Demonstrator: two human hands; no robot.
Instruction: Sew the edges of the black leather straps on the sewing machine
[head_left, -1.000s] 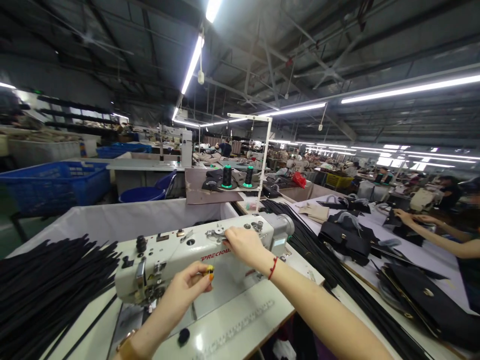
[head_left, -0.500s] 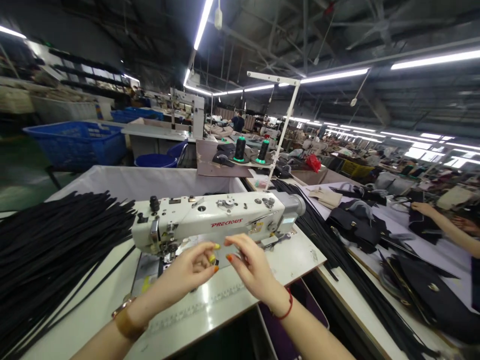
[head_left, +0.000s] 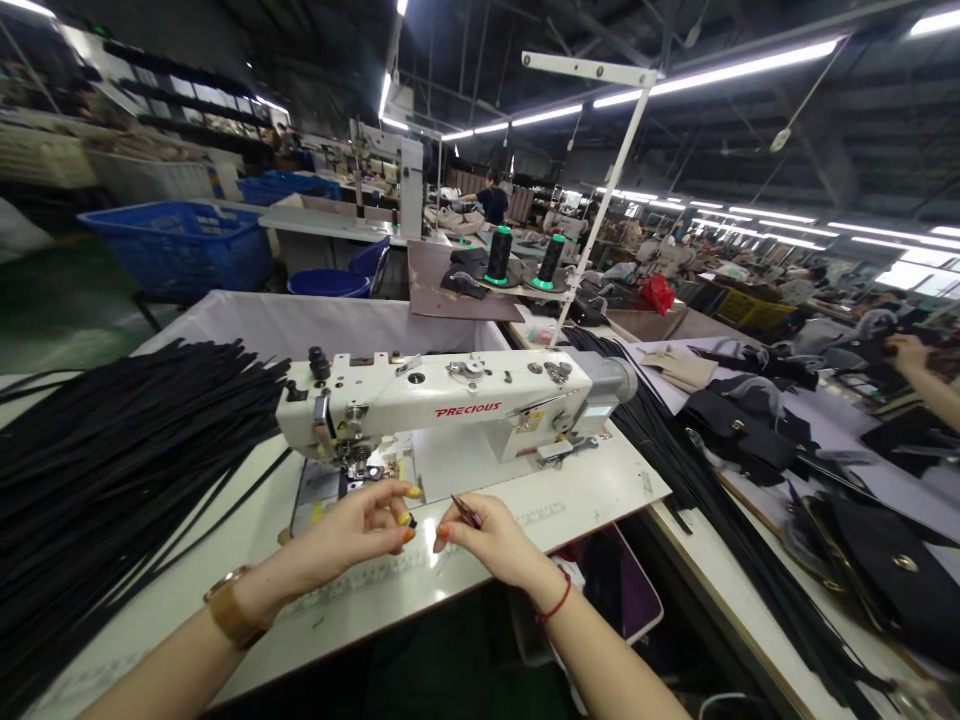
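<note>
A white sewing machine (head_left: 450,405) marked PRECIOUS stands on the pale table (head_left: 585,495) in front of me. Both my hands hover over the table's near edge, just below the needle end. My left hand (head_left: 352,540), with a bronze wristband, has its fingertips pinched together on something small and dark that I cannot identify. My right hand (head_left: 491,540), with a red cord at the wrist, pinches a thin dark pointed tool (head_left: 466,512). The two hands' fingertips almost meet. A big heap of long black straps (head_left: 112,450) lies to the left of the machine.
Two dark thread spools (head_left: 499,255) sit on a brown stand behind the machine, under a white thread guide (head_left: 600,70). More black straps and black bags (head_left: 750,430) cover the right bench, where another person's hand (head_left: 911,352) works. A blue crate (head_left: 180,245) stands far left.
My right hand came off the machine's top and dropped to meet my left hand near the table's front edge. It now holds the thin tool. The view tilted down.
</note>
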